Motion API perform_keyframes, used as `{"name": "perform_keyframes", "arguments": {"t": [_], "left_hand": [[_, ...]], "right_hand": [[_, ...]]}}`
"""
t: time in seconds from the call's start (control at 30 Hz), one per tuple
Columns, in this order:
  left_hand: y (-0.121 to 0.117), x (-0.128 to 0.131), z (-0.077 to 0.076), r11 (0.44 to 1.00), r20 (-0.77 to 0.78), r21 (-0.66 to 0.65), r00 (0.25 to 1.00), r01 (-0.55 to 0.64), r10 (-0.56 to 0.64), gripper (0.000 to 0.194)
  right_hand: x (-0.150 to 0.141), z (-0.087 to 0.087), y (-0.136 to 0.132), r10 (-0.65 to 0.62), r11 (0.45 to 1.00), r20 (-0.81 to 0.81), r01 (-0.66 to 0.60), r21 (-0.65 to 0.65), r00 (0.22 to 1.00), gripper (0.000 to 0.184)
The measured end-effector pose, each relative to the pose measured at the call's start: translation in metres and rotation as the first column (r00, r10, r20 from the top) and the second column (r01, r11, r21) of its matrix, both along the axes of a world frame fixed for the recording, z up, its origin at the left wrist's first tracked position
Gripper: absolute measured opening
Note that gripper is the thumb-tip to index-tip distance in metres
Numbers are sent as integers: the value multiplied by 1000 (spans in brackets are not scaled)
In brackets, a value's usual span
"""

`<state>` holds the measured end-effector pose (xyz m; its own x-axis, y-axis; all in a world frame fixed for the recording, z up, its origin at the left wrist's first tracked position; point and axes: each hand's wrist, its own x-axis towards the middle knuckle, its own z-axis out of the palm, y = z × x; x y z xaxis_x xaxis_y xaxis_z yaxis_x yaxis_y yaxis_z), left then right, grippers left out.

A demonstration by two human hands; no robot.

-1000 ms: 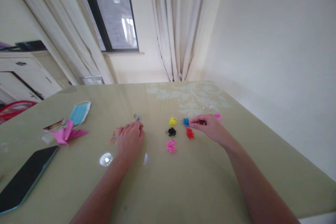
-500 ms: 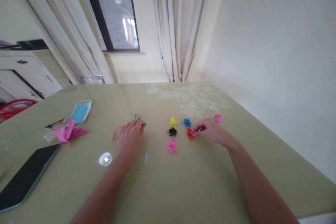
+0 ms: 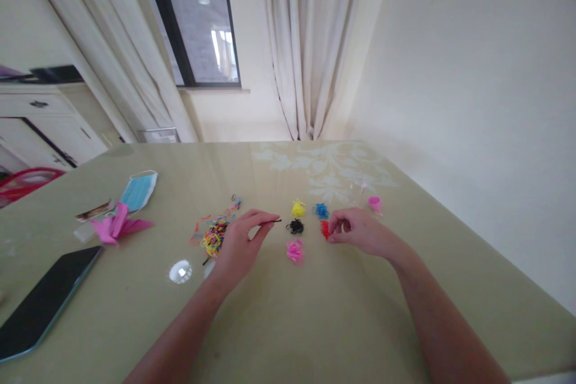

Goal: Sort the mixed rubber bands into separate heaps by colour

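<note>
My left hand (image 3: 245, 240) pinches a black rubber band (image 3: 277, 221) between thumb and fingertips, just left of the black rubber band pile (image 3: 296, 226). Under and beside that hand lies a mixed heap of coloured rubber bands (image 3: 213, 237), partly hidden by it. My right hand (image 3: 360, 231) is closed, thumb and fingertips on the red rubber bands (image 3: 324, 229) at the right of the sorted piles. Close by are small piles of yellow bands (image 3: 297, 208), blue bands (image 3: 321, 210) and pink bands (image 3: 295, 251).
A pink cup-like piece (image 3: 375, 203) stands beyond my right hand. Toward the left lie a blue face mask (image 3: 139, 191), a folded pink paper crane (image 3: 119, 225) and a dark tablet or phone (image 3: 49, 300). The wall (image 3: 486, 102) borders the table's right side.
My left hand has moved right from over the mixed heap toward the black pile, carrying the black band and uncovering the heap. My right hand stays at the red bands, nearly still.
</note>
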<state>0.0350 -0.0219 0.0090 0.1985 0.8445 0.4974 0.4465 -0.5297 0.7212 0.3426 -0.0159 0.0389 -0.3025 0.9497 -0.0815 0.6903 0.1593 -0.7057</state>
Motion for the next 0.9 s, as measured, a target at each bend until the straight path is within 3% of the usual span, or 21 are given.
{"name": "perform_keyframes", "arguments": {"t": [0.17, 0.27, 0.43, 0.63, 0.73, 0.8, 0.83, 0.9], "left_hand": [[-18, 14, 9, 994, 113, -79, 992, 70, -61, 10], [-24, 17, 11, 991, 95, -78, 990, 107, -100, 8], [-25, 17, 9, 981, 111, -136, 986, 140, -125, 11], [-25, 19, 9, 976, 123, -154, 983, 156, -138, 16], [-17, 15, 3, 988, 41, -131, 996, 82, -77, 18], [-8, 7, -2, 996, -108, -76, 993, -47, 39, 19], [-3, 2, -5, 991, -225, -27, 967, -129, 120, 21], [5, -10, -10, 955, -473, 70, 833, -289, 287, 25]], "right_hand": [[-45, 7, -22, 75, 986, -265, -33, 161, 961, 33], [-63, 5, -31, 124, 961, -327, -31, 276, 937, 26], [-68, 4, -35, 180, 920, -311, -48, 389, 933, 17], [-63, 5, -34, 158, 925, -391, 2, 379, 907, 20], [-62, 7, -35, 151, 937, -484, 30, 347, 862, 23], [-61, 9, -36, 139, 947, -536, 46, 318, 832, 28], [-61, 10, -36, 129, 951, -555, 55, 303, 822, 31], [-61, 11, -36, 106, 959, -578, 70, 274, 809, 36]]}}
